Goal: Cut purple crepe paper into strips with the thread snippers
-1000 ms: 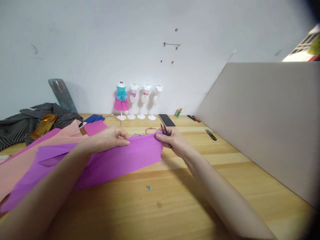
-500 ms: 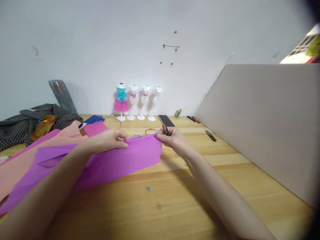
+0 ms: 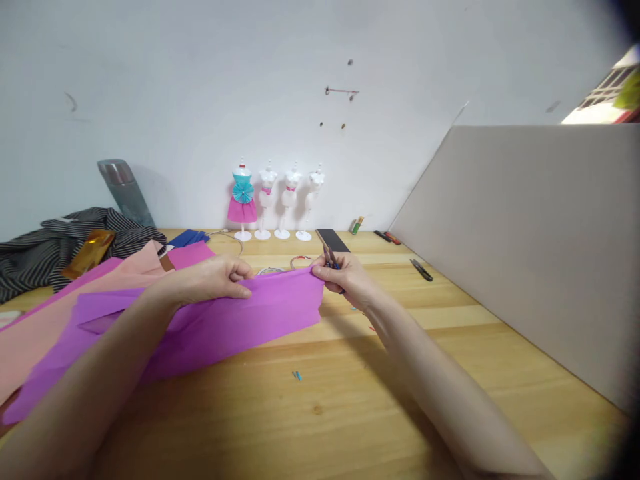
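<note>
A sheet of purple crepe paper or thin cloth (image 3: 270, 313) stretches between my two hands above the wooden table. Its top edge is pinched by my left hand (image 3: 215, 279), thumb in front. At the sheet's upper right corner my right hand (image 3: 345, 277) grips it between thumb and finger. That same hand also keeps a small pair of scissors (image 3: 330, 259), blades pointing up and away from the sheet. The rest of the purple sheet trails left under my left forearm, over peach sheets (image 3: 135, 267) and pink ones.
Several white mini dress forms (image 3: 285, 200) stand along the wall, one dressed in teal and pink. A phone (image 3: 333, 241), snips (image 3: 421, 270) and a green-labelled vial (image 3: 357, 225) lie behind and right. A bottle (image 3: 125, 190) leans over striped cloth (image 3: 95, 220). A white panel (image 3: 520, 233) borders the right side.
My left hand has slid slightly left along the purple sheet's top edge. The right hand keeps its place with the corner and the scissors.
</note>
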The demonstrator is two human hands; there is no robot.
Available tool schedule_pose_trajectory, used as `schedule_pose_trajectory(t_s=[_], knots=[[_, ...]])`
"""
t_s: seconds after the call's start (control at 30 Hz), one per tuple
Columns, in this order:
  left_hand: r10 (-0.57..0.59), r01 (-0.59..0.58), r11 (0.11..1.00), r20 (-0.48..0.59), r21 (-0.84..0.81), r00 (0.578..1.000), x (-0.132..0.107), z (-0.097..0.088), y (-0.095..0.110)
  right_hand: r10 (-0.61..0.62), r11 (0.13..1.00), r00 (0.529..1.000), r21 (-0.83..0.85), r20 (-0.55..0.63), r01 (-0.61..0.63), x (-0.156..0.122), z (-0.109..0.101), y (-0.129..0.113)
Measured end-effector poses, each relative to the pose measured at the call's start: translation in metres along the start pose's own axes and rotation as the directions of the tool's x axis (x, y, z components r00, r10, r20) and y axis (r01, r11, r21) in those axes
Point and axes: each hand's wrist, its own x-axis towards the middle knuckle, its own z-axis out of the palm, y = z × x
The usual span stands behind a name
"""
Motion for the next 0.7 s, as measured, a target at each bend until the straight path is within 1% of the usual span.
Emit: schedule_pose_trajectory(t_s=[0.1,0.23,0.33,0.43,0.53,0.63,0.7], knots=[[-0.007,0.007,1.0,0.025,0.005,1.0,-0.004,-0.003,0.0,-0.004,1.0,0.999,0.013,-0.039,0.004,0.001,-0.003,0.001],[-0.033,0.033,0.99,-0.009,0.137,0.999,-0.003,-0.007,-0.005,-0.031,0.999,0.992,0.013,-0.12,0.033,0.005,-0.01,0.004],[-0.055,0.071,0.966,-0.069,0.248,0.996,0.0,-0.012,-0.012,-0.052,0.998,0.987,0.009,-0.153,0.054,0.007,-0.014,0.007],[-0.033,0.081,0.931,-0.138,0.355,0.99,0.0,-0.022,-0.023,-0.048,0.999,0.986,0.011,-0.159,0.051,0.009,-0.017,0.008],[-0.02,0.104,0.891,-0.191,0.442,0.981,-0.006,-0.034,-0.032,-0.038,0.999,0.984,0.012,-0.173,0.04,0.011,-0.018,0.009],[-0.073,0.197,0.85,-0.261,0.488,0.962,-0.015,-0.044,-0.036,-0.039,0.999,0.981,0.008,-0.192,0.041,0.013,-0.019,0.01],[-0.048,0.193,0.864,-0.307,0.464,0.95,-0.021,-0.048,-0.036,-0.041,0.999,0.979,0.008,-0.2,0.043,0.014,-0.02,0.011]])
